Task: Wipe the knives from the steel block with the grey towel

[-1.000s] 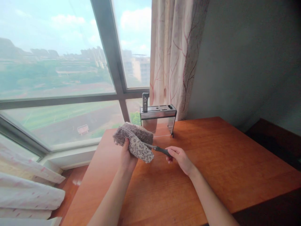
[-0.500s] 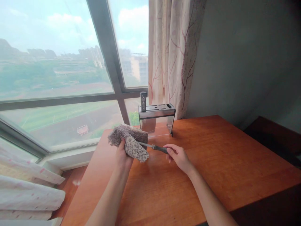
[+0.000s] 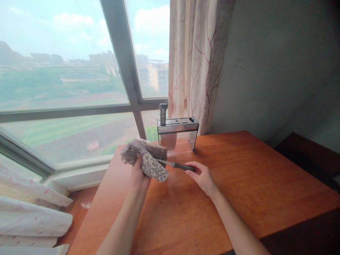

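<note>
Open tabletop (image 3: 239,173), knife block (image 3: 180,126) (seemingly) beyond

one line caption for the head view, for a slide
Left hand grips a fluffy grey cloth around a tool's shaft; right hand holds its dark handle

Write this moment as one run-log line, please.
left hand: gripping fluffy cloth | right hand: holding dark handle | metal shaft: partly hidden by cloth | slotted holder: on table, another handle upright

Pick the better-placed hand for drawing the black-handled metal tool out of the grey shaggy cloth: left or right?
Right, probably. The right hand holds the tool's black handle, outside the shaggy cloth; the left hand grips that cloth, into which the metal shaft runs.
</note>
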A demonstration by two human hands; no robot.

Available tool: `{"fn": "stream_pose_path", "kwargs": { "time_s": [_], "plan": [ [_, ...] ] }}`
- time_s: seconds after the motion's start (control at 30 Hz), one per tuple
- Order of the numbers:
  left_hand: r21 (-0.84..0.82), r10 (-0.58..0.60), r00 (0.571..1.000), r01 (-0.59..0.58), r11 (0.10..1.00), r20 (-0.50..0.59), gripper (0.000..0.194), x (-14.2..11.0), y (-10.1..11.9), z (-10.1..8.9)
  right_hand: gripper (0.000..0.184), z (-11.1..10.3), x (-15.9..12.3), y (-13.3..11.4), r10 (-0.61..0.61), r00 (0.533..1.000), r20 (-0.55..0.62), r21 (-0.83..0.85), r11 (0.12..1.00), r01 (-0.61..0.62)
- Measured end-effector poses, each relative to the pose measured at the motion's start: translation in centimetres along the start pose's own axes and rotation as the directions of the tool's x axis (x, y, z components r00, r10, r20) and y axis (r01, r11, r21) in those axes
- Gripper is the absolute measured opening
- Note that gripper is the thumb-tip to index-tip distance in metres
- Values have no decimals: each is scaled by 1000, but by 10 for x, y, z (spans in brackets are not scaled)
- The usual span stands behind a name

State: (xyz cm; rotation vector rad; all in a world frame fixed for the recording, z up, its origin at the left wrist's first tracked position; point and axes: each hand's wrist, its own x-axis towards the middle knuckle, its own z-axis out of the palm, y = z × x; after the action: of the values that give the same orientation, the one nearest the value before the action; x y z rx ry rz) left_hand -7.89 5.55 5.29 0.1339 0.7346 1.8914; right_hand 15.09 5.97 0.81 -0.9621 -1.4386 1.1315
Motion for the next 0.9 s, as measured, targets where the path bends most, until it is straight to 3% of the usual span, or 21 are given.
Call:
{"fn": "stream_pose_path", "kwargs": {
  "time_s": [0.23, 0.53, 0.63, 0.73, 0.9],
  "plan": [
    [21, -48, 998, 47, 999, 29, 21, -9, -12, -1, 47, 3, -2, 6, 190, 979, 78, 126, 972, -199],
    [57, -30, 998, 27, 998, 52, 25, -13, -16, -1, 32, 8, 0, 2, 15, 999, 30, 31, 999, -16],
    [76, -39, 997, 33, 997, 67, 25, -16, -22, -2, 34, 10, -2, 2, 91, 995, 41, 88, 992, -94],
    [90, -60, 994, 52, 995, 91, 25, -19, -27, -3, 47, 13, -4, 2, 180, 976, 123, 167, 966, -199],
    [112, -83, 987, 68, 991, 134, 28, -26, -34, -2, 39, 16, -4, 5, 153, 978, 144, 177, 968, -178]
  ]
}}
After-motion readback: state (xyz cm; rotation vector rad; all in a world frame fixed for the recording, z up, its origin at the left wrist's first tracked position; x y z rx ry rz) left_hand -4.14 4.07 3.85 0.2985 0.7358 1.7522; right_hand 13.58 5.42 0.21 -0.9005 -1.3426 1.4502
